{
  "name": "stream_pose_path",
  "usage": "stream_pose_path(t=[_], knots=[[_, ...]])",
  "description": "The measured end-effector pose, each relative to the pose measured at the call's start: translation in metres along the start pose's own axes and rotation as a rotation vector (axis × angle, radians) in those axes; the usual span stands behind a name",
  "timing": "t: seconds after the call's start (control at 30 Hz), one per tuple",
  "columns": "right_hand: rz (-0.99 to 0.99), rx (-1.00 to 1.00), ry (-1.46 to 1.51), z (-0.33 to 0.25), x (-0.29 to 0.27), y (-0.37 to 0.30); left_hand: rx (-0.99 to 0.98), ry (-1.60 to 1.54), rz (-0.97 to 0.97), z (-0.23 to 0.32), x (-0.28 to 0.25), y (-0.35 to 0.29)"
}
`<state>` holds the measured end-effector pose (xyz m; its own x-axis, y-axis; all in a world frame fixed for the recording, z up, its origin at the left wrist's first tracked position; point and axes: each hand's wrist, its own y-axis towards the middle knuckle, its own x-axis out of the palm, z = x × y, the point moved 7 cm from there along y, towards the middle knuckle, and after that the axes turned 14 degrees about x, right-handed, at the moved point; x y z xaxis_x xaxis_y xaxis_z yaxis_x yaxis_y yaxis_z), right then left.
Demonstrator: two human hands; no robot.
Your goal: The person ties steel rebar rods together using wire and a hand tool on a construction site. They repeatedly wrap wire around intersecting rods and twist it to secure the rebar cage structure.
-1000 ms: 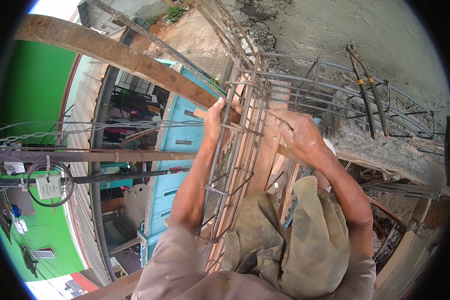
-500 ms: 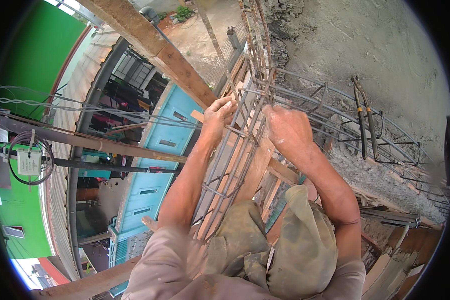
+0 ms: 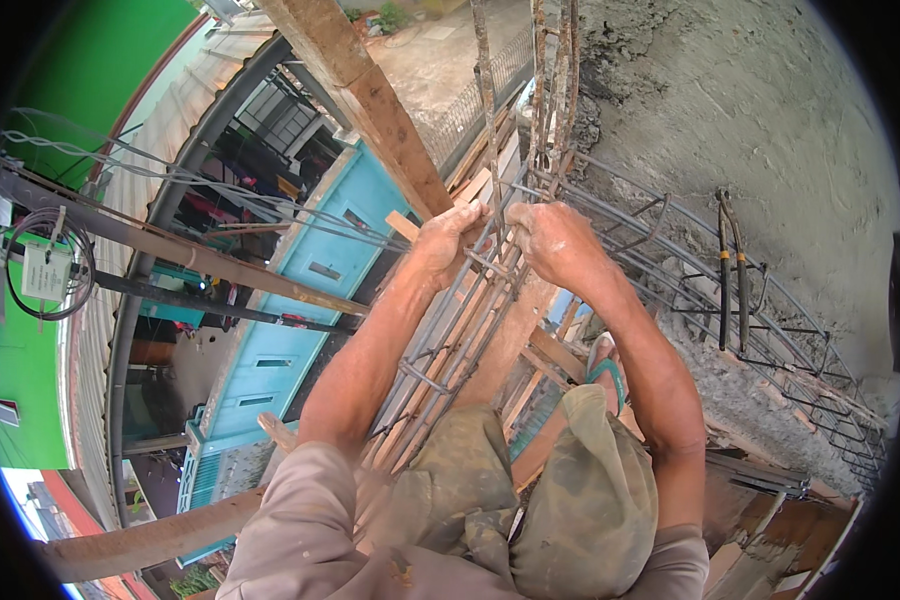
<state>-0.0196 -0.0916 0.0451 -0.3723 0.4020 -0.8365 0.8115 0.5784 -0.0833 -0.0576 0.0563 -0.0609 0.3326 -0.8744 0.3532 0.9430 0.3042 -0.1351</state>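
Note:
A steel rebar cage of long bars and square stirrups runs up from my lap between my two arms. My left hand is at its left side, fingers curled in and thumb and fingertips pressed together near the bars. On the other side my right hand is closed like a fist, knuckles up, close to the cage's top joint. Whatever sits between the fingers of either hand is too small or hidden to make out. A pair of pincers with black handles hangs on a second rebar cage to the right.
Rough grey cement wall fills the upper right. Upright rusty bars rise beyond my hands. A thick wooden beam slants at upper left, with twisted cables crossing nearby. Planks lie beneath the cage; a sandalled foot shows below.
Both hands have drawn closer together over the cage, the left moving right and the right slightly left. The view has shifted, and the sandalled foot now shows more.

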Motion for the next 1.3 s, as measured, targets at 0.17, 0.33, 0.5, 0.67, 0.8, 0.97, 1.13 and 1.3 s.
stream_pose_path(t=[0.17, 0.33, 0.5, 0.67, 0.8, 0.97, 1.13, 1.3], knots=[[0.138, 0.009, -0.140, -0.009, 0.000, 0.001, 0.472, 0.434, 0.036, 0.045, 0.008, -0.013], [0.184, 0.000, -0.072, -0.004, 0.003, -0.014, 0.602, 0.771, -0.058, 0.070, 0.019, -0.026], [0.251, 0.026, 0.069, -0.003, 0.011, -0.027, 0.635, 0.807, -0.167, 0.077, 0.028, -0.041], [0.277, 0.009, 0.020, -0.010, 0.009, -0.019, 0.486, 0.643, 0.025, 0.067, 0.015, -0.029], [0.222, 0.101, 0.105, -0.001, 0.013, -0.022, 0.762, 0.908, -0.242, 0.076, 0.037, -0.044], [0.231, 0.157, 0.217, 0.009, 0.012, -0.025, 0.529, 0.628, -0.233, 0.073, 0.019, -0.032], [0.203, 0.136, 0.309, 0.016, 0.016, -0.022, 0.215, 0.466, -0.244, 0.032, 0.005, -0.004], [0.186, 0.125, 0.434, 0.020, 0.020, -0.026, 0.191, 0.355, -0.318, 0.023, 0.005, 0.009]])
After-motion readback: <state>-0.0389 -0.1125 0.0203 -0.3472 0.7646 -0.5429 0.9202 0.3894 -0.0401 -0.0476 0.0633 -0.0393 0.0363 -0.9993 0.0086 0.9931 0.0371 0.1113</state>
